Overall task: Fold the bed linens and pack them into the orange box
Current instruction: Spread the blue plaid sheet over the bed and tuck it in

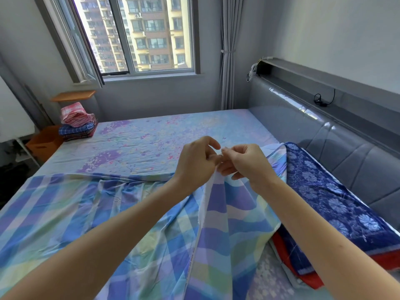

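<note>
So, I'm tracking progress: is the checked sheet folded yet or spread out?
Mostly spread: the checked sheet lies rumpled across the bed, and the left hand and right hand pinch its lifted edge.

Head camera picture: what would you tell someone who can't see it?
The left hand and right hand pinch the edge of a blue plaid sheet lifted over a bed. Folded linens sit stacked at the far corner, beside an orange box.

Sheet point(86, 213) on bed point(173, 131) (box point(43, 144) far left)

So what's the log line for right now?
phase: folding | left hand: pinches checked sheet | right hand: pinches checked sheet | orange box: beside bed
</note>
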